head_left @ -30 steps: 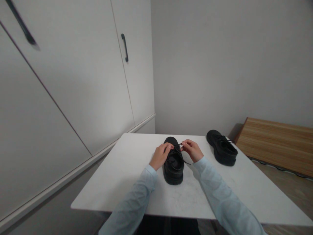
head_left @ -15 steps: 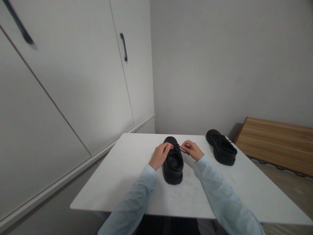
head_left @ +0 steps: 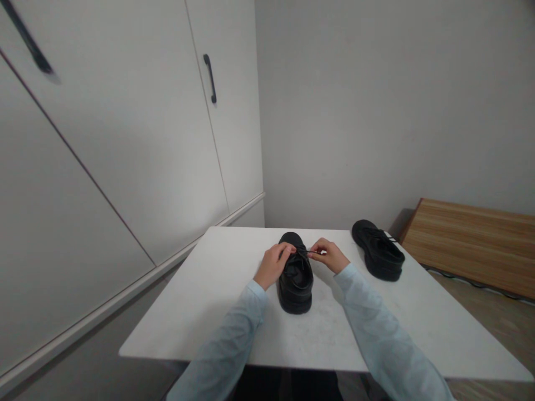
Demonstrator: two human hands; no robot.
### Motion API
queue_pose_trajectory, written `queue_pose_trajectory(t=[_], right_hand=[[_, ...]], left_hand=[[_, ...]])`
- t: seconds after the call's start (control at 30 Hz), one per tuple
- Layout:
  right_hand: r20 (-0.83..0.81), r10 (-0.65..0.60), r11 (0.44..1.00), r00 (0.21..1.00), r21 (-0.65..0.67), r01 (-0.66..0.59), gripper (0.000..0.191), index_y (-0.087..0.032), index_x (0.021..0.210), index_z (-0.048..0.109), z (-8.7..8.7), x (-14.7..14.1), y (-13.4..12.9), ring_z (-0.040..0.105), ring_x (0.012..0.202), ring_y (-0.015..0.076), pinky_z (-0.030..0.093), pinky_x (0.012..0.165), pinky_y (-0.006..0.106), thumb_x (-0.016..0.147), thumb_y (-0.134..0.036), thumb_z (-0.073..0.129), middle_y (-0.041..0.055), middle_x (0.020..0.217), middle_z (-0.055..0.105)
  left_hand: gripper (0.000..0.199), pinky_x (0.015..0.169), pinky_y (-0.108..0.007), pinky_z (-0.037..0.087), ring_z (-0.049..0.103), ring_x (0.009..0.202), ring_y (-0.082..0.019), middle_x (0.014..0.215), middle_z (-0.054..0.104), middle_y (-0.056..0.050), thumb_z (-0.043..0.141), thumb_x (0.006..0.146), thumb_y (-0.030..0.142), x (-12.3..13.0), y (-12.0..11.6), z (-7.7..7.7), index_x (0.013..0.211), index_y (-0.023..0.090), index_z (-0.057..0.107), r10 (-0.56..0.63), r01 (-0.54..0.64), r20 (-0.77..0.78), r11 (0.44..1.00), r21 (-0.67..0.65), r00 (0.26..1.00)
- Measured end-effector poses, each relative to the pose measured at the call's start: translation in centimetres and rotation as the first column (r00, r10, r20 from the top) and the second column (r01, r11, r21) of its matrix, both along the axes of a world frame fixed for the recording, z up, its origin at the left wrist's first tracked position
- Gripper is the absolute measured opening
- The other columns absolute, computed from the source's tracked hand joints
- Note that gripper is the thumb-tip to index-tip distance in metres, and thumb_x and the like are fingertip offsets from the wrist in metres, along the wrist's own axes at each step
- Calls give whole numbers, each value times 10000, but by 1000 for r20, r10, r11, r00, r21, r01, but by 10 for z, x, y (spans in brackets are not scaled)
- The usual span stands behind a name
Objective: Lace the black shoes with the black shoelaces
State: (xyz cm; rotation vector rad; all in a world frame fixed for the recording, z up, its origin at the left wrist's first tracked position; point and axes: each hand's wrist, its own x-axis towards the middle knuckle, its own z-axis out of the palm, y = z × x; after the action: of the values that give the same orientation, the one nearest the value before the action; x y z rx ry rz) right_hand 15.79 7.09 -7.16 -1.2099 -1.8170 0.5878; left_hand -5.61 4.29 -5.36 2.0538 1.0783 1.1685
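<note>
White cupboard doors (head_left: 125,145) fill the left side of the room, each with a dark handle (head_left: 210,78), and a plain grey wall (head_left: 376,111) closes the back. Below them stands a white counter (head_left: 200,312) with a faintly mottled top, seen from above by the person seated at it.

Going from the left, the left hand (head_left: 273,263) comes out of a pale blue sleeve (head_left: 234,334) and rests against the left flank of a black shoe (head_left: 296,278), its fingers curled over the upper near the tongue; whether its grip is pinching a lace end or only pressing on the shoe cannot be told, since the fingertips are hidden against the black leather. The black shoe sits near the middle of the counter, upright on its thick sole, heel towards the person and toe pointing at the wall.

Just right of it, the right hand (head_left: 330,255) has its grip narrowed to a pinch on a thin black lace (head_left: 312,252), which runs taut from the shoe's eyelets to the fingertips.

Further right, well apart from both hands, a second black shoe (head_left: 378,257) stands near the counter's far right edge. Beyond it a wooden board (head_left: 472,239) lies low by the wall.
</note>
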Motion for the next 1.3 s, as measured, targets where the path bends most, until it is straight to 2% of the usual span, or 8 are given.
queue_pose_trajectory(t=[0.27,0.57,0.77,0.9,1.13,1.23,1.3], right_hand=[[-46,-85,996,995,5,85,153,-183,611,626,0,0,0,514,651,151,409,536,256,613,-316,702,16,694,538],[-49,-178,982,983,57,180,185,-183,582,604,-4,7,4,520,616,145,441,561,281,607,-345,692,10,678,529],[-131,-180,983,975,-67,172,204,-177,584,582,-3,5,2,522,499,123,427,458,262,571,-342,700,4,631,558],[-254,-181,978,950,-145,148,232,-174,585,558,0,2,-1,555,457,137,438,427,259,542,-339,715,-1,537,579],[-481,-201,946,853,-321,42,250,-179,613,545,3,-6,-4,615,430,183,532,463,301,527,-318,734,19,429,603],[-553,-217,944,804,-328,28,241,-191,633,551,5,-8,-5,625,435,206,552,463,328,540,-325,729,16,421,594],[-586,-240,951,774,-303,65,229,-193,646,559,7,-7,-5,630,445,212,560,457,332,557,-324,725,15,445,594]], left_hand=[[368,862,-292,448,602,937,-175,932,678,-47,328,916,386,0,0,0,920,188,639,-7,7,1,1000,-4,1000],[363,861,-295,450,604,926,-176,927,679,-45,335,913,383,1,1,-2,924,191,642,-4,4,-1,1000,8,1000],[359,857,-295,455,604,933,-177,931,681,-44,338,912,391,2,2,-3,934,195,638,-3,3,-12,1000,6,1000],[365,862,-297,452,604,926,-178,919,680,-43,336,911,398,2,1,-3,935,195,637,2,-2,-8,1000,-1,1000],[368,857,-288,452,607,918,-173,917,679,-40,334,912,405,2,0,-2,928,198,637,0,0,-1,1000,10,1000],[371,857,-288,450,606,921,-172,920,678,-42,329,915,405,2,1,-3,928,194,635,-1,1,-8,1000,9,1000],[370,859,-289,449,607,925,-172,923,678,-42,331,915,405,1,1,-3,929,193,634,-1,1,-10,1000,5,1000]])
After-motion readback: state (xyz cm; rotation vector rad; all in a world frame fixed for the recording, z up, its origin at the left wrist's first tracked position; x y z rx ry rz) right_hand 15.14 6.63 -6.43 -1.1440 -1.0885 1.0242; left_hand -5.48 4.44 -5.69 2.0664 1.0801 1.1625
